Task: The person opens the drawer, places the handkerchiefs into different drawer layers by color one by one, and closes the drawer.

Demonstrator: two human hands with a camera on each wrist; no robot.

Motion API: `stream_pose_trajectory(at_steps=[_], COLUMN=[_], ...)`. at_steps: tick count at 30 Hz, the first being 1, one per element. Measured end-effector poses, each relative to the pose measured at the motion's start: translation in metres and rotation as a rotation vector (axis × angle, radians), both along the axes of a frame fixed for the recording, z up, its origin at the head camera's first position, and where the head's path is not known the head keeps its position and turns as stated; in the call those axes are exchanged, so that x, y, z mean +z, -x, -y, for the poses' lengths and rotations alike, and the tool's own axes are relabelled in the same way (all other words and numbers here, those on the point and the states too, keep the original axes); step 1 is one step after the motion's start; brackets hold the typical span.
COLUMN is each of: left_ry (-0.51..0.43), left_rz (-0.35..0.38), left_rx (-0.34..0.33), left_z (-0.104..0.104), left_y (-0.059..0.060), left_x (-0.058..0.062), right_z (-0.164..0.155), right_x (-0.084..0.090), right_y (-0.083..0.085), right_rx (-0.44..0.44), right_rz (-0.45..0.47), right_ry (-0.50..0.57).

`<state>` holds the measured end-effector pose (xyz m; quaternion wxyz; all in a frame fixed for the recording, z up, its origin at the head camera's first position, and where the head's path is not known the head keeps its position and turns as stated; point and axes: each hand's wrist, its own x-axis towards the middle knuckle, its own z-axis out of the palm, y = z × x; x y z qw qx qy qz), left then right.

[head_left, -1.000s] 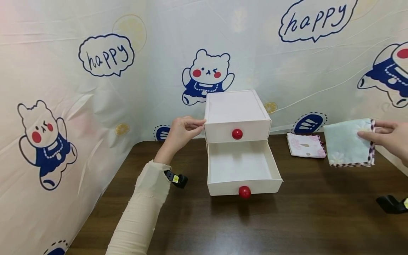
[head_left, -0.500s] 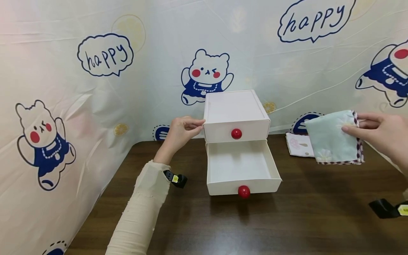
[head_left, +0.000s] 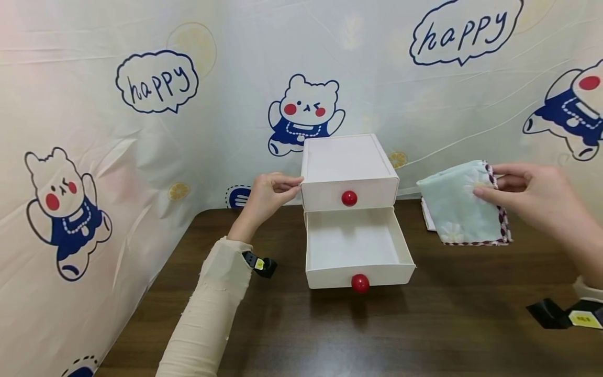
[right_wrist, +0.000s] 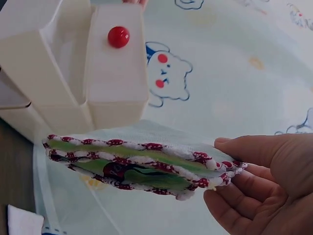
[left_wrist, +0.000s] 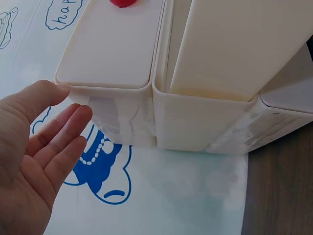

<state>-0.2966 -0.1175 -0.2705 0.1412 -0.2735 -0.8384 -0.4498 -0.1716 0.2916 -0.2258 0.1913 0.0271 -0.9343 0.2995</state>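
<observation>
A white two-drawer box (head_left: 348, 165) stands at the back of the dark wooden table (head_left: 424, 324). Its lower drawer (head_left: 330, 276) is pulled out and looks bare inside; each drawer front has a red knob (head_left: 360, 283). My left hand (head_left: 294, 186) rests at the box's top left corner. In the left wrist view that hand (left_wrist: 63, 110) has straight fingers, and its thumb touches the box corner (left_wrist: 112, 54). My right hand (head_left: 485, 180) pinches a folded pale green cloth (head_left: 459, 207) with red-and-white trim, held in the air right of the box. The same cloth (right_wrist: 132, 161) shows edge-on in the right wrist view.
A second, whitish cloth (head_left: 427, 217) lies on the table, mostly hidden behind the held one. A printed plastic sheet (head_left: 155, 131) with cartoon bears walls the table at the back and left. Black wrist-camera mounts (head_left: 261, 264) sit on both forearms.
My right hand has lifted the green cloth and carried it left towards the box, so it now covers most of the cloth on the table. The left hand has not moved.
</observation>
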Motion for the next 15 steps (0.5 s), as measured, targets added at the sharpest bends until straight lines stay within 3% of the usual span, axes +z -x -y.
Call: stream_pose_trajectory(at_steps=[10,15], left_ry=[0.004,0.005], left_rz=[-0.001,-0.001], left_rx=[0.005,0.005], left_z=[0.001,0.000], left_y=[0.000,0.000], left_x=[-0.001,0.000], right_z=[0.028,0.047], right_x=[0.013,0.017], right_y=[-0.011,-0.012], right_rx=[0.053,0.120], right_rz=[-0.036,-0.047], right_ry=[-0.026,-0.017])
